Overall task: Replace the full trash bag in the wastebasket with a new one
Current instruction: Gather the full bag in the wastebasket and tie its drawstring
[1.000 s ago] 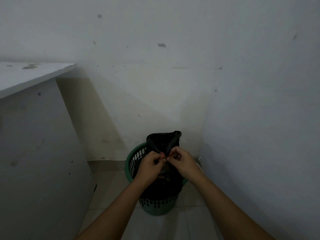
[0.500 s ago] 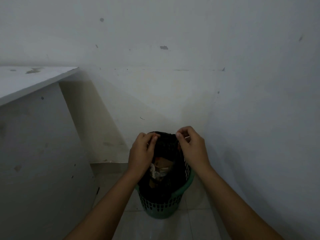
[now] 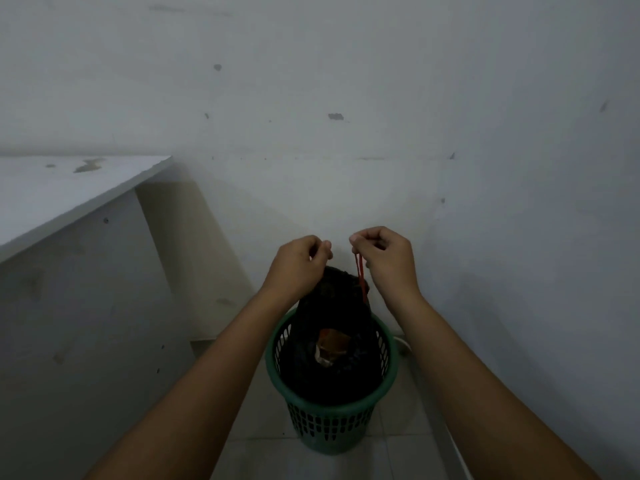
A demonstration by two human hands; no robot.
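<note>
A green lattice wastebasket (image 3: 330, 426) stands on the tiled floor in the corner. Inside it sits a black trash bag (image 3: 332, 372), its mouth half gathered, with brown and white rubbish (image 3: 330, 346) showing through the gap. My right hand (image 3: 384, 259) pinches a red drawstring (image 3: 361, 277) that runs down to the bag's top edge. My left hand (image 3: 299, 263) is closed just above the bag's top on the left side; its fingertips hide what they pinch, probably the other end of the string.
A white desk (image 3: 62, 192) with a side panel stands close on the left. White walls meet in the corner behind the basket and close in on the right. A pale cable or pipe (image 3: 403, 344) lies on the floor by the right wall.
Both hands have risen from the bag's mouth and moved apart. The red drawstring is now pulled out and taut under my right hand, and the bag's top is drawn narrower.
</note>
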